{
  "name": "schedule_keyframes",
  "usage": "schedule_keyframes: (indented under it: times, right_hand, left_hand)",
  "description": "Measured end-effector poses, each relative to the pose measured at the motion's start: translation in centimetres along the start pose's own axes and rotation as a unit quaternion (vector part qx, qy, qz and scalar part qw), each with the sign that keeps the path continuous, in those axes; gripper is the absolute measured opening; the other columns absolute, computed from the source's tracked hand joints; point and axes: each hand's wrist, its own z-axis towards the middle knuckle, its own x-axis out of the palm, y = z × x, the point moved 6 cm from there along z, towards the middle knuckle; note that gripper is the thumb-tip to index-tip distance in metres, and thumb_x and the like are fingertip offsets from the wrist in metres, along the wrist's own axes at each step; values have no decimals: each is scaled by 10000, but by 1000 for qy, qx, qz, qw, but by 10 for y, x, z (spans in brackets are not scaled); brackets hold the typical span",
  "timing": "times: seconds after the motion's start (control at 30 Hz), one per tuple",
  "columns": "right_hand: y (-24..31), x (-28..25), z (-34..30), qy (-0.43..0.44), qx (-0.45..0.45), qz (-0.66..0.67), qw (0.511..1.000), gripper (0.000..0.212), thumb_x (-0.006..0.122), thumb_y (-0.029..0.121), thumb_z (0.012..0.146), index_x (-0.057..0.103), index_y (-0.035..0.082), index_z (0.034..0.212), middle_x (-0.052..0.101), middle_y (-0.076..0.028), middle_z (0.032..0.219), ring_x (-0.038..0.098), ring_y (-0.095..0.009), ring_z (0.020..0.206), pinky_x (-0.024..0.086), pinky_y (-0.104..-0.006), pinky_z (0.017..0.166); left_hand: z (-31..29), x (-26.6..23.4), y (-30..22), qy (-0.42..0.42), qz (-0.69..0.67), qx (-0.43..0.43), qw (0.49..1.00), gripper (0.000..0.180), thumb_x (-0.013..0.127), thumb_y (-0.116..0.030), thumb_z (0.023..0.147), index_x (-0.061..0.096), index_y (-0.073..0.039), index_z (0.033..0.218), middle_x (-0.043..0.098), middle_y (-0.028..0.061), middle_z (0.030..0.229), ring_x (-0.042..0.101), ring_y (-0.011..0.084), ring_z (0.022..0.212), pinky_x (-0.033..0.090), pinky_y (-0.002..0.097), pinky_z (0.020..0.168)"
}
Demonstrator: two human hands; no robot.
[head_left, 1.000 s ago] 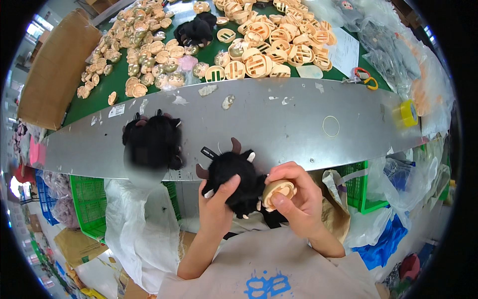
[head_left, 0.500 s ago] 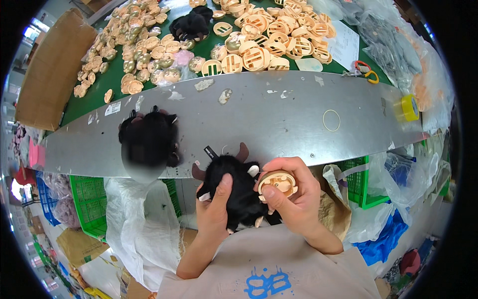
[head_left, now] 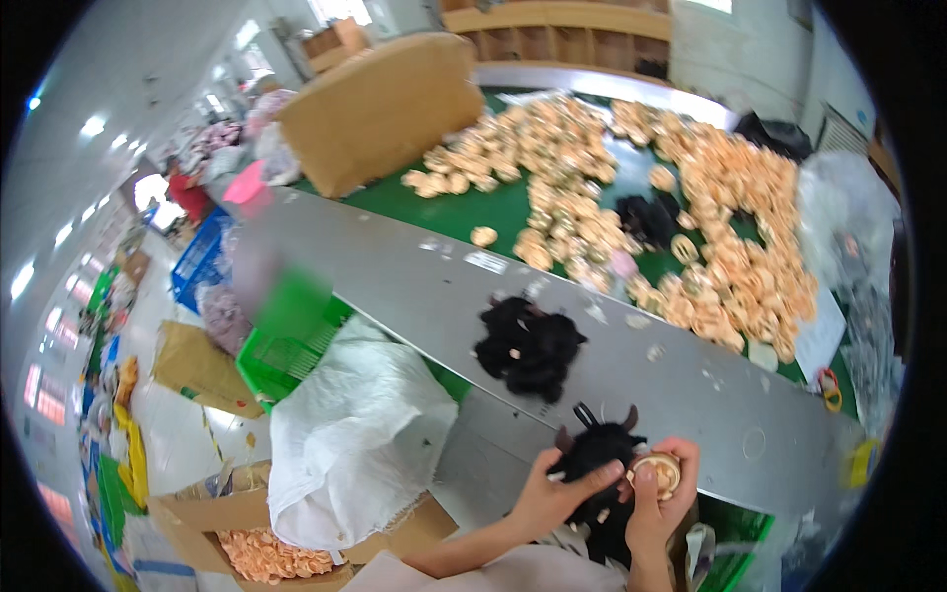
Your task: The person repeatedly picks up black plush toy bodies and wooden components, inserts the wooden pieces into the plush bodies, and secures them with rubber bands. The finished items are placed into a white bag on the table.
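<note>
A black plush toy (head_left: pixel 595 447) with brown horns and a dark loop on top is in my left hand (head_left: pixel 562 490), whose thumb presses on its front. My right hand (head_left: pixel 659 513) holds a round beige plastic shell (head_left: pixel 661 472) close against the toy's side, thumb on its inner face. Both hands are over the near edge of the grey metal table edge strip (head_left: pixel 631 380). More black plush toys (head_left: pixel 531 347) lie bunched on that strip, to the left of and beyond my hands.
Beyond the strip, many beige plastic shells (head_left: pixel 735 257) are heaped on green, with a black plush (head_left: pixel 649 219) among them. A cardboard sheet (head_left: pixel 380 113) stands far left. A white sack (head_left: pixel 360 434) hangs over a green crate (head_left: pixel 258 370); an open box (head_left: pixel 187 518) holds peach pieces.
The view has swung to the left and up, so the table and my hands now appear further right and lower. Both hands keep hold of the plush toy and the plastic shell.
</note>
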Motion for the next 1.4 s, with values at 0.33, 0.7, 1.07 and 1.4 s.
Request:
schedule_keyframes:
  times: [0.33, 0.7, 1.07, 1.4]
  right_hand:
    - [52, 63, -10, 80, -174, -99, 977, 166, 535, 176, 969, 545, 16, 1011, 608, -96, 885, 594, -159, 780, 465, -275, 715]
    - [40, 81, -16, 138, -143, -122, 972, 228, 586, 246, 964, 569, 20, 986, 555, -31, 741, 499, -93, 643, 424, -241, 599]
    - [28, 19, -22, -10, -149, -86, 985, 336, 531, 370, 994, 530, 36, 1028, 509, -15, 740, 476, -78, 619, 369, -203, 551]
    - [29, 6, -30, 60, -86, -117, 988, 531, 452, 507, 999, 560, -11, 1048, 631, -74, 828, 569, -113, 727, 455, -237, 655]
  left_hand:
    - [-34, -30, 30, 13, -122, -34, 992, 537, 785, -243, 855, 492, 57, 1191, 669, 112, 1030, 651, 118, 894, 522, 226, 768]
    - [-56, -44, 39, -50, -116, -47, 991, 828, 825, -323, 808, 323, 114, 1300, 630, 164, 1097, 661, 144, 854, 521, 239, 727]
    - [-41, -32, 48, 23, -174, 2, 984, 690, 794, -219, 844, 377, 127, 1271, 652, 149, 1144, 644, 132, 982, 501, 248, 894]
    - [-32, -9, 7, -17, -51, -57, 997, 536, 787, -200, 849, 515, 84, 1213, 682, 87, 1028, 651, 113, 891, 526, 255, 802]
